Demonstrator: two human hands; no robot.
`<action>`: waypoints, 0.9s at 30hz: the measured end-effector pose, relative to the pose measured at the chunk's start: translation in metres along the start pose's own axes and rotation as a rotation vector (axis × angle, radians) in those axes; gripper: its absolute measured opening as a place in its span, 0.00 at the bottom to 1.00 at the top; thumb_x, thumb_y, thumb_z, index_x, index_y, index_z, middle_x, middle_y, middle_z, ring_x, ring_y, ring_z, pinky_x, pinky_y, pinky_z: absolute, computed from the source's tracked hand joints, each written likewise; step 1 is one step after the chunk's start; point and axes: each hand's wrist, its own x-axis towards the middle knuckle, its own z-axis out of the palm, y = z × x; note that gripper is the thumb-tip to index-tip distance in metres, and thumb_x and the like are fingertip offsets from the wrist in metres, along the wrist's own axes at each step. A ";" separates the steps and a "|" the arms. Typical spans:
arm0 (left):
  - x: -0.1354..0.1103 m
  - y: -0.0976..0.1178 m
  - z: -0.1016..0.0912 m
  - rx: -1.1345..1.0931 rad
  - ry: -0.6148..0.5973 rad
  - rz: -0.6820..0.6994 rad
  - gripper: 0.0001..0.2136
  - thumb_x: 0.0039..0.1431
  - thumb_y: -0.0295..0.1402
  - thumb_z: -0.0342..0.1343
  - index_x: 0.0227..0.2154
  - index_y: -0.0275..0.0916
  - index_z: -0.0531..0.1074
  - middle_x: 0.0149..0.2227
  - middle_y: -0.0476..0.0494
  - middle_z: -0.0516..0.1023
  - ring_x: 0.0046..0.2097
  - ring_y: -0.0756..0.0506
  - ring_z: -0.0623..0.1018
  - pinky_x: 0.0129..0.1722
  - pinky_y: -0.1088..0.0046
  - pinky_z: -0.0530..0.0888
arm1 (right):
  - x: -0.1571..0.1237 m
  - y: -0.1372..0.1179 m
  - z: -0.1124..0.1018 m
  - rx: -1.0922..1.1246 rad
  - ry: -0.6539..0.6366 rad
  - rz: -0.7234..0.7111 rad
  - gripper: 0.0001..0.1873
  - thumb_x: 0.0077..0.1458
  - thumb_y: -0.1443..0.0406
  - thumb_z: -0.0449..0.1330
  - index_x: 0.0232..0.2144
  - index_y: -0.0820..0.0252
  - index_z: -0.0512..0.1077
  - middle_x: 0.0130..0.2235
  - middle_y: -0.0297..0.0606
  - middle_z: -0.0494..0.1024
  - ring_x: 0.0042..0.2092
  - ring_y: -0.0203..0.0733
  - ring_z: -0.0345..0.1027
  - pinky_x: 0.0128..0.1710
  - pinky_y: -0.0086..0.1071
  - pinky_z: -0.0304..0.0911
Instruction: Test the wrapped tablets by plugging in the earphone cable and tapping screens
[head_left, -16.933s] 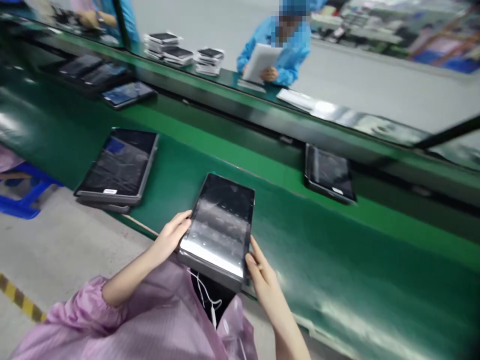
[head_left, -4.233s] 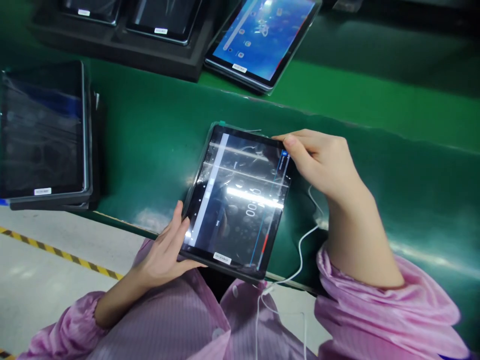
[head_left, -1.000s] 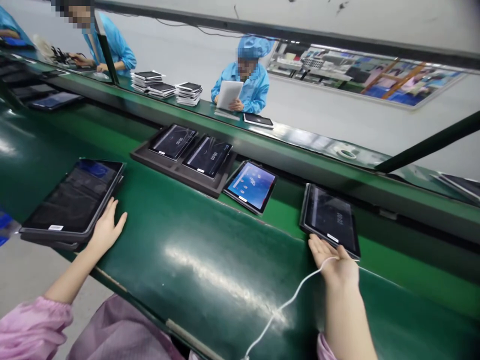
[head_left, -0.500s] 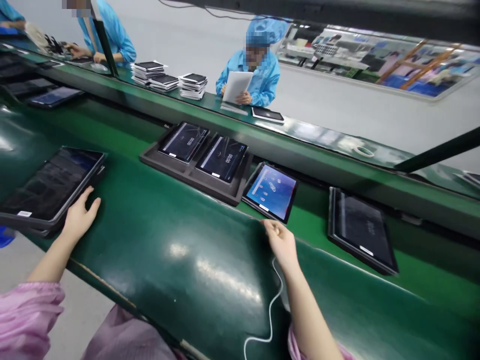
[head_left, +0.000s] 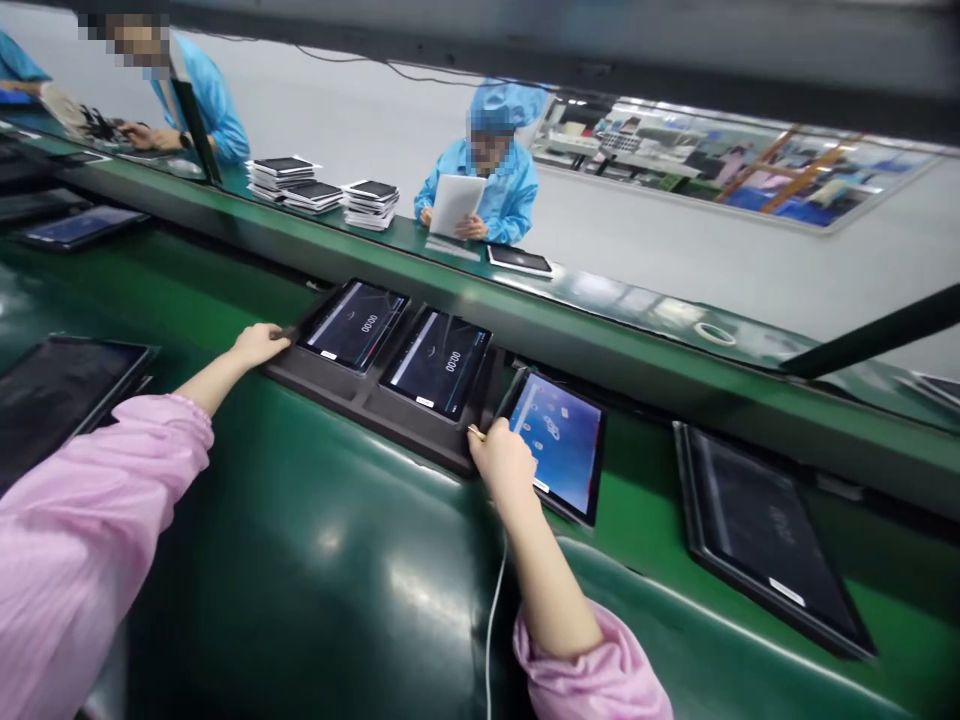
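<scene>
Two tablets, a left one and a right one, lie face up in a dark foam tray; their lit dark screens read 00:00. My left hand is closed on the tray's left end. My right hand is closed at the tray's front right corner, fingertips touching or close to it. A thin white cable hangs from this hand, with a small pale tip between the fingers; the plug is mostly hidden. Just beside it is a tablet with a blue home screen, partly covered by my right hand.
A dark tablet stack lies on the right, another dark tablet at left. Across the raised green ledge, a co-worker in blue holds a white sheet-like item near stacked tablets. A post slants at right.
My left hand has left the tablet stack on the left and taken hold of the tray's left end. My right hand has moved left to the tray's right corner, the cable following. The view has shifted.
</scene>
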 end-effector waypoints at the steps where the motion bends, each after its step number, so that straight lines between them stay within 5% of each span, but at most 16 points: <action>1: 0.009 0.005 0.002 0.030 -0.019 0.010 0.23 0.53 0.39 0.57 0.49 0.31 0.79 0.48 0.34 0.84 0.52 0.33 0.81 0.53 0.61 0.75 | 0.003 -0.001 -0.003 -0.013 -0.012 0.001 0.19 0.69 0.60 0.55 0.49 0.75 0.69 0.41 0.64 0.80 0.45 0.64 0.79 0.43 0.47 0.72; 7: -0.008 0.020 -0.004 0.119 0.038 0.104 0.25 0.61 0.41 0.51 0.54 0.29 0.76 0.58 0.35 0.78 0.60 0.34 0.75 0.60 0.62 0.69 | 0.006 0.006 -0.022 -0.047 -0.010 -0.040 0.16 0.69 0.64 0.51 0.51 0.73 0.67 0.43 0.62 0.80 0.48 0.61 0.78 0.44 0.43 0.71; 13: -0.069 0.022 -0.054 0.110 0.131 0.153 0.27 0.65 0.41 0.48 0.56 0.22 0.73 0.59 0.35 0.77 0.58 0.38 0.74 0.63 0.62 0.66 | -0.035 0.017 -0.046 -0.061 0.028 -0.081 0.13 0.70 0.64 0.51 0.49 0.70 0.67 0.41 0.57 0.81 0.44 0.58 0.79 0.40 0.40 0.69; 19: -0.182 -0.023 -0.089 0.112 0.171 0.090 0.33 0.58 0.48 0.47 0.54 0.24 0.75 0.56 0.31 0.79 0.51 0.35 0.80 0.58 0.62 0.71 | -0.142 0.048 -0.073 -0.066 0.036 -0.102 0.09 0.70 0.63 0.53 0.47 0.64 0.67 0.37 0.49 0.81 0.40 0.55 0.79 0.31 0.35 0.59; 24: -0.288 -0.066 -0.068 0.099 0.083 0.074 0.31 0.55 0.50 0.48 0.48 0.28 0.79 0.51 0.33 0.83 0.48 0.34 0.82 0.50 0.63 0.74 | -0.240 0.095 -0.048 -0.012 -0.035 -0.096 0.04 0.67 0.64 0.55 0.37 0.58 0.67 0.30 0.41 0.77 0.31 0.50 0.74 0.27 0.33 0.51; 27: -0.326 -0.078 -0.049 0.108 0.049 0.082 0.29 0.57 0.49 0.47 0.47 0.30 0.79 0.49 0.34 0.83 0.48 0.33 0.82 0.46 0.63 0.74 | -0.288 0.128 -0.032 0.188 -0.087 -0.014 0.04 0.62 0.66 0.54 0.34 0.56 0.67 0.24 0.35 0.71 0.25 0.44 0.68 0.27 0.32 0.52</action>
